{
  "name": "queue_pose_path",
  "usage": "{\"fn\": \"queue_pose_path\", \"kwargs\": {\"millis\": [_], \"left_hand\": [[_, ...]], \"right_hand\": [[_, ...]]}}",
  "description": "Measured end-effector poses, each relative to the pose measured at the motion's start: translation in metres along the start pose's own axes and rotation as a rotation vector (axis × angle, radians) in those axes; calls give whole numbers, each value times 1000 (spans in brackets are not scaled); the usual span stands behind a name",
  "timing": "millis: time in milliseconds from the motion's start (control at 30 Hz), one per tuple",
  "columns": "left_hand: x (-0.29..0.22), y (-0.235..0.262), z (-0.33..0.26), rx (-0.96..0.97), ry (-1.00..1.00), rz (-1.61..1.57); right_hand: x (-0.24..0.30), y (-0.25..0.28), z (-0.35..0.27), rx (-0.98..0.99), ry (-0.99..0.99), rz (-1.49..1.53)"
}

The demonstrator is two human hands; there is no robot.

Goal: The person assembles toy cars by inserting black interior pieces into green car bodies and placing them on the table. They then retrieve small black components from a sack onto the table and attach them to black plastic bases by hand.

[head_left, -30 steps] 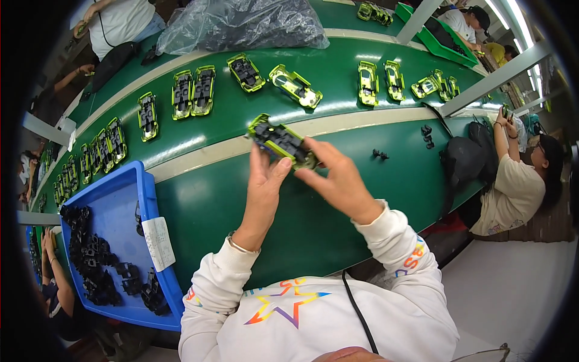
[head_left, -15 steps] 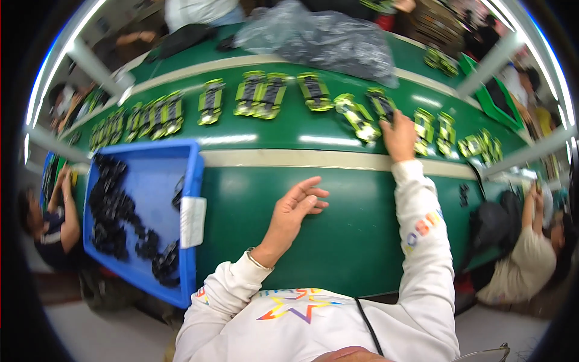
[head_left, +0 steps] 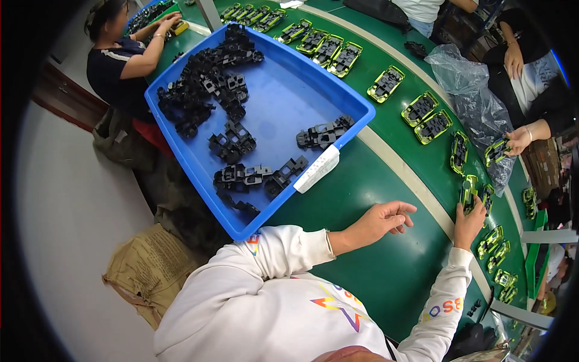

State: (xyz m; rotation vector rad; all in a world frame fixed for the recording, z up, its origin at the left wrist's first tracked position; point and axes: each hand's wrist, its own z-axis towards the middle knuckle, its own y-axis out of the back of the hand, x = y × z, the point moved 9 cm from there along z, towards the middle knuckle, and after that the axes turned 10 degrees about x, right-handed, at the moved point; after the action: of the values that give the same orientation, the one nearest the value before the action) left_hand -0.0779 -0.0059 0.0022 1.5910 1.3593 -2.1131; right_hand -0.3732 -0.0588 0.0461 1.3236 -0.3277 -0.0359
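Observation:
My right hand [head_left: 469, 224] is at the belt's near edge, thumb and fingers closed around the lower end of a yellow-green toy car body [head_left: 468, 190]. Another car body with a black chassis part [head_left: 487, 196] lies right beside those fingers. Over the green table, my left hand [head_left: 379, 226] hovers with nothing in it, its fingers loosely bent and apart. Left of it stands a blue bin [head_left: 274, 63] holding a heap of black chassis parts [head_left: 208, 78] and several loose black ones [head_left: 232, 142].
Along the green belt runs a row of car bodies [head_left: 386, 83]. Across it a co-worker's hand [head_left: 518, 140] holds another, near a clear plastic bag [head_left: 461, 78]. A person [head_left: 123, 57] works at the far left. A brown sack [head_left: 151, 265] stands on the floor.
My view has turned left, bringing the bin nearer the middle. My right hand has shifted from the black-filled car body to the one beside it. A co-worker's hand now holds a car body.

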Motion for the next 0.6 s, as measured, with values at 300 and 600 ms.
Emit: {"fn": "queue_pose_path", "kwargs": {"millis": [300,600], "left_hand": [[1,11,-8,-295,19,-300],[-23,49,-14,-437,-150,-623]], "right_hand": [[172,12,-76,435,147,640],[344,63,-25,330,716,389]]}}
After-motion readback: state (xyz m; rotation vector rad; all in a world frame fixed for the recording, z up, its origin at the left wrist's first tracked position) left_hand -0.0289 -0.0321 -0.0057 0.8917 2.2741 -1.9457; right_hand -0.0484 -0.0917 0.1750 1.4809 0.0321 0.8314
